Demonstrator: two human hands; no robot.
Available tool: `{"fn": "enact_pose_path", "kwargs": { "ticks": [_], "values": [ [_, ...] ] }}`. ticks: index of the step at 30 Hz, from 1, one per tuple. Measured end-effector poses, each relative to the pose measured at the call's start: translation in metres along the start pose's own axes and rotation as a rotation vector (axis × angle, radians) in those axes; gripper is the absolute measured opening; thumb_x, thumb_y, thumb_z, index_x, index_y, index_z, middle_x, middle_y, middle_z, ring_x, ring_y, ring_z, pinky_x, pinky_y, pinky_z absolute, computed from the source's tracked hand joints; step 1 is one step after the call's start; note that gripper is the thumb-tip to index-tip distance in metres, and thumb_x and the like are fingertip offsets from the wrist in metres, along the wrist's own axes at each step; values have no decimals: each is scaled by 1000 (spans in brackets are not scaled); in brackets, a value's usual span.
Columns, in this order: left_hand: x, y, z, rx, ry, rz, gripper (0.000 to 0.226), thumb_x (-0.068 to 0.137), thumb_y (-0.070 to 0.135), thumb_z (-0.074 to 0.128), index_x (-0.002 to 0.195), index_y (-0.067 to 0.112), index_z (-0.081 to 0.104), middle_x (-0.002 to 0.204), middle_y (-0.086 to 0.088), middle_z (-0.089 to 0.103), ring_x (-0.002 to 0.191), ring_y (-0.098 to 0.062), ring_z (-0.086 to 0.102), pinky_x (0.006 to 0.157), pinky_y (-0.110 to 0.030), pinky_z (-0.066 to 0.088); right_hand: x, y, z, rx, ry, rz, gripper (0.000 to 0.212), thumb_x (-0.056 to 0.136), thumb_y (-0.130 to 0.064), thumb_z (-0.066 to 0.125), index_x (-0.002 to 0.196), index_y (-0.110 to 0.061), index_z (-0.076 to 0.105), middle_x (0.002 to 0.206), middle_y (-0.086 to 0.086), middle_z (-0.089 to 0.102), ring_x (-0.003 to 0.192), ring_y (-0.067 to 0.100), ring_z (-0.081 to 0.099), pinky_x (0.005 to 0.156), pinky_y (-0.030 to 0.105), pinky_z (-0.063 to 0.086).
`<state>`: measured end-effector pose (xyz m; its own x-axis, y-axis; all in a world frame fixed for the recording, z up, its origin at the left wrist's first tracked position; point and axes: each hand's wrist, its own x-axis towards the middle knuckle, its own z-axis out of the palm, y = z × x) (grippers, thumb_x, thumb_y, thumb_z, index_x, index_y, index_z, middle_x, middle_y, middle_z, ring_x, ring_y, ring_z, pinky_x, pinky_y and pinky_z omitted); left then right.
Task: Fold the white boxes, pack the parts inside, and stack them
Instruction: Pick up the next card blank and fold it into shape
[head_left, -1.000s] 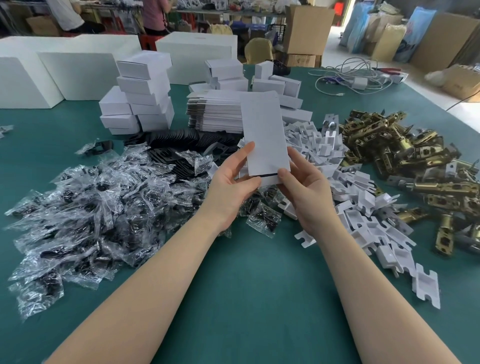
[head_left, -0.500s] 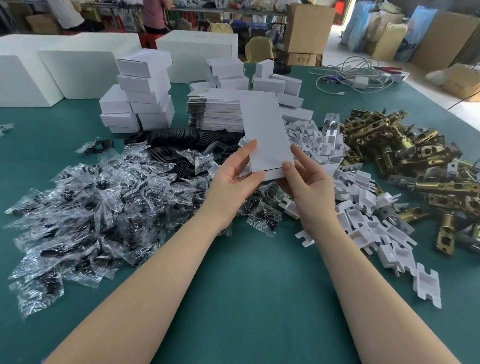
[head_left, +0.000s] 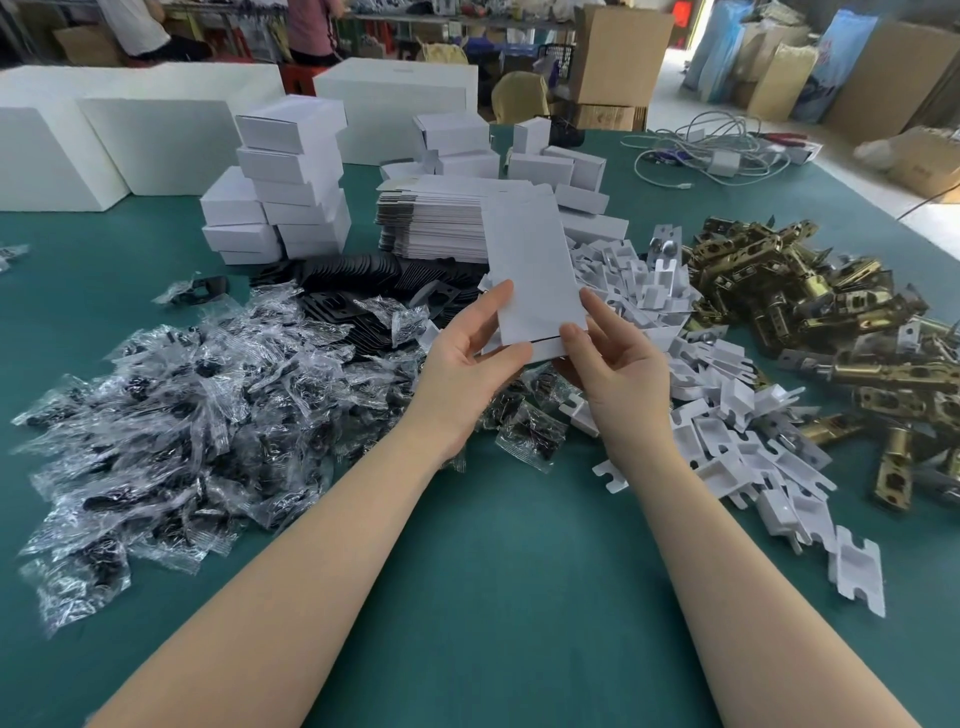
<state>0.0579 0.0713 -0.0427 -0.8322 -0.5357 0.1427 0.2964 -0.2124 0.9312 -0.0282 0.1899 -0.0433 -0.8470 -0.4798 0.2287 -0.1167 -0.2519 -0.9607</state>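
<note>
Change: the flat box (head_left: 532, 270) now leans a bit more to the left than a moment ago; both hands stay at its bottom end.
Left hand (head_left: 470, 358): thumb and fingers pinch the flat box at its lower left corner.
Right hand (head_left: 618, 364): thumb and fingers pinch its lower right corner.
Flat box: one, held up in the air above the piles, in the middle of the green table (head_left: 467, 571).
Folded boxes (head_left: 291, 176): about nine in the stacks at the back left.
Flat box pile (head_left: 431, 223): too many to count.
Bagged parts (head_left: 182, 405): too many to count, on the left.
White plastic pieces (head_left: 727, 415): too many to count.
Brass latches (head_left: 831, 322): too many to count, on the right.
</note>
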Motion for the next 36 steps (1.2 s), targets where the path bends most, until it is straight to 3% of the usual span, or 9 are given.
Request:
{"fn": "enact_pose_path", "kwargs": {
  "ticks": [13, 16, 19, 24, 31, 36],
  "values": [
    [-1, 1, 0, 105, -31, 23, 52, 92, -3, 61, 126, 36, 55, 138, -3, 59, 130, -18, 54, 101, -35, 51, -6, -2, 5, -94, 59, -90, 29, 94, -23, 67, 113, -44, 64, 117, 6, 71, 109, 21, 68, 92, 44, 56],
    [-2, 0, 1, 178, -53, 65, 51, 93, -2, 62, 128, 34, 52, 141, -6, 56, 132, -20, 52, 104, -36, 49, -6, -1, 4, -102, 117, -89, 24, 92, -27, 69, 111, -42, 67, 108, 5, 74, 101, 21, 70, 88, 42, 58],
    [-3, -1, 3, 221, -69, 88, 54, 90, 3, 67, 131, 34, 49, 143, -4, 53, 131, -19, 54, 100, -31, 51, -6, -1, 4, -110, 175, -106, 21, 92, -28, 69, 108, -41, 68, 96, 1, 76, 85, 15, 71, 78, 32, 60],
    [-3, -3, 3, 208, -48, 73, 67, 80, 1, 78, 132, 34, 50, 139, 0, 56, 113, -12, 66, 85, -24, 55, -7, -1, 5, -99, 187, -107, 19, 91, -29, 69, 107, -40, 68, 103, 9, 74, 97, 28, 70, 89, 50, 57],
    [-5, -2, 4, 258, -21, 117, 57, 84, 10, 76, 132, 29, 51, 137, -3, 58, 104, -1, 68, 82, -18, 54, -7, -1, 4, -167, 140, -154, 23, 91, -33, 68, 113, -41, 65, 91, 12, 72, 86, 28, 69, 84, 52, 57],
    [-5, -3, 4, 242, 25, 129, 52, 76, 29, 81, 123, 31, 58, 132, -6, 62, 109, -13, 68, 88, -30, 57, -7, 3, 6, -241, 33, -197, 33, 87, -43, 65, 119, -42, 57, 87, 7, 63, 80, 23, 63, 81, 47, 58]
  ]
}}
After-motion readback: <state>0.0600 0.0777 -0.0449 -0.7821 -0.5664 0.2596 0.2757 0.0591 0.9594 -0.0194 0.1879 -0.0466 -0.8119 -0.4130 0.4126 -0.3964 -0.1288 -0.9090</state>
